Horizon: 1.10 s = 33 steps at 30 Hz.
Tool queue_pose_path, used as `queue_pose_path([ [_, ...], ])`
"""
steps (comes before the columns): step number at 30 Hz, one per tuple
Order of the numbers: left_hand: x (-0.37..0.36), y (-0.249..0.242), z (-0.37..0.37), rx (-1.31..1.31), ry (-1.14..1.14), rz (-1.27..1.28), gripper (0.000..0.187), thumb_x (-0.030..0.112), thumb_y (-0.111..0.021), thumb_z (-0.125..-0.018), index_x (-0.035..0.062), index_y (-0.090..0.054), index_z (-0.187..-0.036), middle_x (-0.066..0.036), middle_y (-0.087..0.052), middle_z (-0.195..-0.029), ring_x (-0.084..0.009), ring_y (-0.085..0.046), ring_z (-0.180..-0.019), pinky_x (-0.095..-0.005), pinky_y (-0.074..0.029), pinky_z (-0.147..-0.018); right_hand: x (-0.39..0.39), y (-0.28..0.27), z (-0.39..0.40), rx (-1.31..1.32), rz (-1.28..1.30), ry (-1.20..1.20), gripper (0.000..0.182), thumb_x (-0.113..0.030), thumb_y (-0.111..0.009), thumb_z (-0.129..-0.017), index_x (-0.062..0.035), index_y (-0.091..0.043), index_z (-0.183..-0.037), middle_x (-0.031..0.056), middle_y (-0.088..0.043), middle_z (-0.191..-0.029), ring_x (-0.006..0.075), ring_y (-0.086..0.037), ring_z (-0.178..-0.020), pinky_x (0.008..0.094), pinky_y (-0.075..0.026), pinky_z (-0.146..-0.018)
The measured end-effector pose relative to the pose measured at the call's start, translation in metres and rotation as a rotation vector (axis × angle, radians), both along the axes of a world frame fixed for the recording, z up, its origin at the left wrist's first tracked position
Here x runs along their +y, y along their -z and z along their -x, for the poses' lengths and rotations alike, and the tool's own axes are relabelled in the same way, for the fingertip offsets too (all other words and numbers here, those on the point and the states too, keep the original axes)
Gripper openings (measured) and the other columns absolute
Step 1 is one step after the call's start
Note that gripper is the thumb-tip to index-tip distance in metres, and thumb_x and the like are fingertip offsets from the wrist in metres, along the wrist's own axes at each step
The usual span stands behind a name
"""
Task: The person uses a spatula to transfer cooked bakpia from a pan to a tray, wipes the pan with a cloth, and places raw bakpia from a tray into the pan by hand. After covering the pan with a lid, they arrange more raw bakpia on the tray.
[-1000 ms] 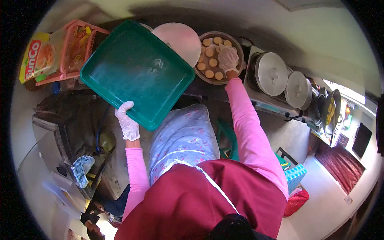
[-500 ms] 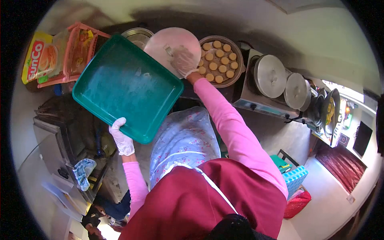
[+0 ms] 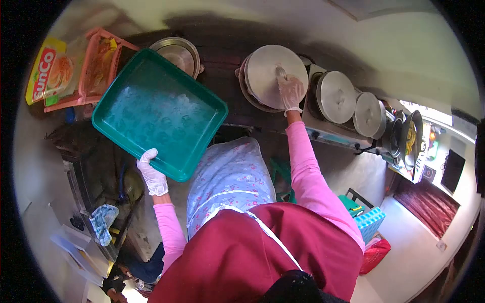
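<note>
My left hand (image 3: 152,174), in a white glove, grips the near edge of an empty green tray (image 3: 160,118), thumb on top of the rim. My right hand (image 3: 290,91), gloved too, has its fingers at the handle of a round metal lid (image 3: 263,78). That lid lies over a round pan (image 3: 243,90), whose rim shows at the left and below; what is inside is hidden.
An open metal pot (image 3: 177,56) stands behind the tray. Pink basket (image 3: 96,76) and a SunCo pack (image 3: 44,73) are at the left. Two lidded pots (image 3: 335,97) (image 3: 370,115) sit on the stove to the right. A person is partly visible at the lower left.
My right hand has carried the lid to the right, over the pan of round pieces, which it now covers. Behind the tray the metal pot is more exposed. The tray has barely moved.
</note>
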<state>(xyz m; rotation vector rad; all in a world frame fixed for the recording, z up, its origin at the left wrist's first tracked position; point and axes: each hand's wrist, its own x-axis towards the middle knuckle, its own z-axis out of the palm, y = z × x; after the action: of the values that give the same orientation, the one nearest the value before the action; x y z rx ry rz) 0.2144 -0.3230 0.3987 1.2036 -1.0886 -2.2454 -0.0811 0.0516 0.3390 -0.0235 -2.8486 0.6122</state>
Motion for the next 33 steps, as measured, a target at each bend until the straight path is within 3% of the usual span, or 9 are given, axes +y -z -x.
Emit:
queue_pose_path([
  [7, 0.003, -0.008, 0.019, 0.035, 0.065, -0.013, 0.032, 0.004, -0.062, -0.071, 0.0011, -0.062, -0.103, -0.007, -0.061, -0.092, -0.0219, -0.064, -0.08, -0.034, -0.055, -0.075, -0.005, 0.018, -0.013, 0.005, -0.016, -0.041, 0.031, -0.035, -0.066, -0.084, -0.0038, -0.07, -0.082, 0.0218, -0.066, -0.081, 0.0405, -0.064, -0.079, 0.0504, -0.048, -0.071],
  [11, 0.005, -0.014, 0.023, 0.004, 0.078, 0.019, 0.037, 0.004, -0.061, -0.071, -0.0015, -0.062, -0.107, -0.009, -0.063, -0.096, -0.0243, -0.065, -0.085, -0.0357, -0.055, -0.08, 0.015, 0.068, -0.016, 0.287, -0.024, -0.096, 0.03, -0.034, -0.067, -0.083, -0.0053, -0.071, -0.088, 0.0204, -0.068, -0.085, 0.0397, -0.065, -0.083, 0.0482, -0.05, -0.075],
  [18, -0.006, 0.0, 0.019, -0.011, 0.141, 0.003, 0.046, 0.006, -0.06, -0.071, -0.0049, -0.06, -0.116, -0.014, -0.064, -0.109, -0.0293, -0.063, -0.097, -0.0412, -0.053, -0.091, 0.043, 0.016, -0.035, 0.083, -0.046, -0.096, 0.026, -0.03, -0.058, -0.091, -0.0069, -0.07, -0.097, 0.0172, -0.068, -0.097, 0.0363, -0.063, -0.094, 0.0457, -0.05, -0.082],
  [20, -0.015, 0.008, 0.016, -0.032, 0.162, 0.029, 0.051, 0.01, -0.061, -0.072, -0.0041, -0.058, -0.121, -0.015, -0.063, -0.113, -0.0306, -0.062, -0.101, -0.0429, -0.051, -0.093, 0.094, 0.009, -0.037, 0.158, -0.27, -0.066, 0.023, -0.023, -0.056, -0.092, -0.0099, -0.068, -0.106, 0.0148, -0.067, -0.098, 0.0334, -0.063, -0.097, 0.045, -0.05, -0.083],
  [22, -0.011, 0.0, 0.02, -0.001, 0.172, 0.0, 0.057, 0.016, -0.064, -0.073, -0.0023, -0.056, -0.127, -0.015, -0.061, -0.118, -0.0317, -0.06, -0.105, -0.0449, -0.049, -0.096, 0.166, 0.002, -0.044, 0.113, -0.866, 0.04, 0.032, -0.017, -0.056, -0.087, -0.0096, -0.065, -0.117, 0.0088, -0.069, -0.102, 0.0268, -0.065, -0.097, 0.0403, -0.052, -0.082],
  [23, -0.009, -0.005, 0.022, 0.0, 0.166, -0.001, 0.058, 0.017, -0.064, -0.073, -0.0019, -0.056, -0.127, -0.015, -0.061, -0.119, -0.032, -0.06, -0.105, -0.0455, -0.048, -0.096, 0.197, -0.013, -0.042, 0.029, -0.96, 0.147, 0.029, -0.017, -0.059, -0.084, -0.0082, -0.069, -0.11, 0.0083, -0.071, -0.1, 0.0242, -0.067, -0.093, 0.0374, -0.053, -0.079],
  [27, 0.001, -0.017, 0.035, -0.007, 0.115, 0.034, 0.059, 0.02, -0.065, -0.074, -0.001, -0.055, -0.129, -0.015, -0.06, -0.121, -0.033, -0.059, -0.108, -0.0474, -0.048, -0.097, 0.341, -0.026, -0.024, 0.15, -0.219, 0.651, 0.023, -0.028, -0.066, -0.08, -0.0073, -0.075, -0.085, 0.0166, -0.071, -0.082, 0.0355, -0.069, -0.079, 0.0476, -0.053, -0.071],
  [30, 0.02, -0.019, 0.043, -0.016, 0.078, -0.032, 0.06, 0.017, -0.065, -0.074, -0.0011, -0.054, -0.131, -0.016, -0.059, -0.124, -0.0342, -0.058, -0.11, -0.0492, -0.048, -0.098, 0.445, 0.009, -0.005, 0.109, -0.351, 0.629, 0.032, -0.035, -0.065, -0.081, -0.0056, -0.076, -0.088, 0.019, -0.072, -0.088, 0.0389, -0.07, -0.085, 0.0495, -0.054, -0.076],
  [33, 0.039, -0.021, 0.05, -0.046, 0.018, 0.063, 0.06, 0.017, -0.066, -0.074, -0.0008, -0.054, -0.131, -0.016, -0.059, -0.124, -0.0344, -0.058, -0.11, -0.0503, -0.048, -0.098, 0.454, -0.009, 0.007, -0.073, -0.378, 0.638, 0.032, -0.034, -0.062, -0.083, -0.0062, -0.076, -0.091, 0.0218, -0.07, -0.093, 0.0389, -0.069, -0.091, 0.0489, -0.054, -0.077],
])
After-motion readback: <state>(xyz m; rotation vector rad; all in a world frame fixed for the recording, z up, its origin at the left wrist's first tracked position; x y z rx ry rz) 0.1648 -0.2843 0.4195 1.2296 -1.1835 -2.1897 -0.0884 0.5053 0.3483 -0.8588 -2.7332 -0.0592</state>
